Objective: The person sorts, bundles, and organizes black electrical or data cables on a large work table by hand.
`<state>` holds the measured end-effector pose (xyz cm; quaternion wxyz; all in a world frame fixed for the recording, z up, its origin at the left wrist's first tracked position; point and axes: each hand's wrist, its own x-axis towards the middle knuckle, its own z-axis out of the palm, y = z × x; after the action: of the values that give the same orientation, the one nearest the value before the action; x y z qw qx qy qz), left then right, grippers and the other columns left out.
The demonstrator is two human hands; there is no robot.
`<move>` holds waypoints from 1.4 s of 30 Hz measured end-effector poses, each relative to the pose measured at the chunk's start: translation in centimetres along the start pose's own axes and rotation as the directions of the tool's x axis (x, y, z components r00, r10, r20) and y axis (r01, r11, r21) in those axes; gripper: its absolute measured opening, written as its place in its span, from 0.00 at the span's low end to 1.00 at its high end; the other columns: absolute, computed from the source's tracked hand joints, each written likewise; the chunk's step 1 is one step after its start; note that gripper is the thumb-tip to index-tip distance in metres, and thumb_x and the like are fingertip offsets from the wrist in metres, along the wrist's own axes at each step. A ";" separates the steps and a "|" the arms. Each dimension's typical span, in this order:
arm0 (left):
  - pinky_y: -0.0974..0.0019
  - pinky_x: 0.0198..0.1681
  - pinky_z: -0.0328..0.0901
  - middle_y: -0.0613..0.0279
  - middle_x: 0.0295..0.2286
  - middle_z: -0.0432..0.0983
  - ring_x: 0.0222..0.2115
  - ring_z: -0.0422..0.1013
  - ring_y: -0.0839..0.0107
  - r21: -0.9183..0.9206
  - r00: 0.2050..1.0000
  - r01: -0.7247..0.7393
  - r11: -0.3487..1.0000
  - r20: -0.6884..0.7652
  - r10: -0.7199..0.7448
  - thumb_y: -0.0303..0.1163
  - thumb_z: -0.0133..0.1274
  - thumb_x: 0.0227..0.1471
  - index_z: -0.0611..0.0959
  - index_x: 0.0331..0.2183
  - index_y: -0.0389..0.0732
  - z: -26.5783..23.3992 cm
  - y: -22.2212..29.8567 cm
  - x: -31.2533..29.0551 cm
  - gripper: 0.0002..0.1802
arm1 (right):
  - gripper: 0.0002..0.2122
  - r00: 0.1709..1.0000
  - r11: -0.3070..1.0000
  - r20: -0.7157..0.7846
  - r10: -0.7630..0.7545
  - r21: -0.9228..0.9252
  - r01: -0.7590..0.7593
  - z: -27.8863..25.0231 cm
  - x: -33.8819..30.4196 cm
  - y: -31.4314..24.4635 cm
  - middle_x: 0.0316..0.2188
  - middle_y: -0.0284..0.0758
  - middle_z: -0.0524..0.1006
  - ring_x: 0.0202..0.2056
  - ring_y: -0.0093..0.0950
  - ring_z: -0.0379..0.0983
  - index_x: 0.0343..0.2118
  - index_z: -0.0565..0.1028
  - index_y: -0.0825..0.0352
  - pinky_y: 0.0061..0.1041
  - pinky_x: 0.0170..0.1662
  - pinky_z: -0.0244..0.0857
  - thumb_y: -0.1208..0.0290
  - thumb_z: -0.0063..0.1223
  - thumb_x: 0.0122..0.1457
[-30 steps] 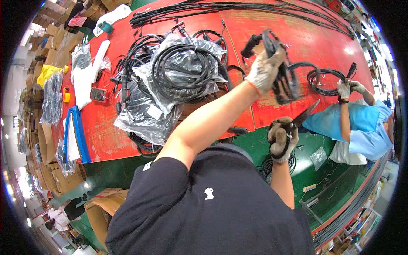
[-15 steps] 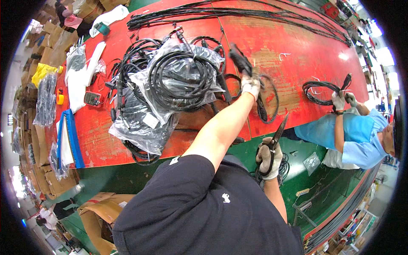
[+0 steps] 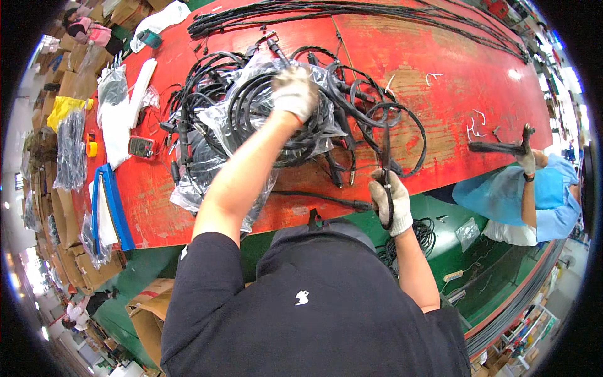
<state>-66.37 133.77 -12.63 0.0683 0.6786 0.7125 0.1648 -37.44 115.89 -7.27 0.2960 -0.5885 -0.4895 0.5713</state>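
My left hand [image 3: 294, 93], in a whitish work glove, is over a coil of black cable on top of the pile; its fingers are smeared by motion. Beneath it lie clear plastic bags [image 3: 217, 122] and more black cables [image 3: 207, 78] with connector ends. My right hand [image 3: 392, 204], also gloved, is closed around the handles of dark scissors [image 3: 386, 151] by the table's near edge. The scissors' blades point away from me. Just beyond them, a loose loop of black cable [image 3: 422, 135] spreads to the right of the pile.
Long black cables [image 3: 301, 11] run along the red table's far edge. To the left lie a multimeter [image 3: 142, 147], a blue-edged frame [image 3: 114, 207] and yellow tape [image 3: 92, 149]. At right, a co-worker's gloved hand [image 3: 527, 162] holds a dark item. A cardboard box [image 3: 151, 314] stands below.
My left hand has moved left from the loose cable to the pile. That cable now lies spread against the pile's right side. My right hand has risen with the scissors. The co-worker's cable coil is gone from view.
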 end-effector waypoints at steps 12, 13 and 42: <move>0.51 0.54 0.68 0.50 0.43 0.82 0.47 0.77 0.52 0.235 0.931 -0.096 0.967 0.364 0.004 0.45 0.64 0.47 0.84 0.43 0.46 -1.5 -6.0 5.5 0.22 | 0.21 0.972 0.913 0.199 -0.127 -0.360 0.192 2.5 4.2 -2.3 0.36 0.41 0.82 0.36 0.29 0.79 0.51 0.75 0.67 0.29 0.43 0.72 0.60 0.63 0.61; 0.51 0.54 0.68 0.50 0.43 0.82 0.47 0.77 0.52 0.233 0.928 -0.105 0.967 0.373 0.011 0.45 0.64 0.47 0.84 0.43 0.46 -2.4 -5.6 5.0 0.22 | 0.20 0.970 0.904 0.204 -0.133 -0.376 0.203 2.1 4.6 -2.1 0.35 0.41 0.81 0.35 0.29 0.79 0.51 0.75 0.67 0.29 0.43 0.72 0.60 0.63 0.61; 0.54 0.39 0.70 0.63 0.33 0.79 0.37 0.77 0.56 0.082 0.895 -0.402 0.912 -0.177 0.410 0.36 0.67 0.38 0.79 0.41 0.50 -11.4 -4.9 -11.4 0.24 | 0.18 0.718 0.860 0.684 0.128 -0.437 0.262 0.9 4.1 -11.4 0.26 0.31 0.75 0.30 0.21 0.68 0.38 0.78 0.67 0.28 0.37 0.66 0.52 0.57 0.63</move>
<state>-73.84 120.74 -5.04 -0.0508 0.7946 0.5619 0.2243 -41.54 123.39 1.39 -0.0521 -0.3688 -0.7174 0.5887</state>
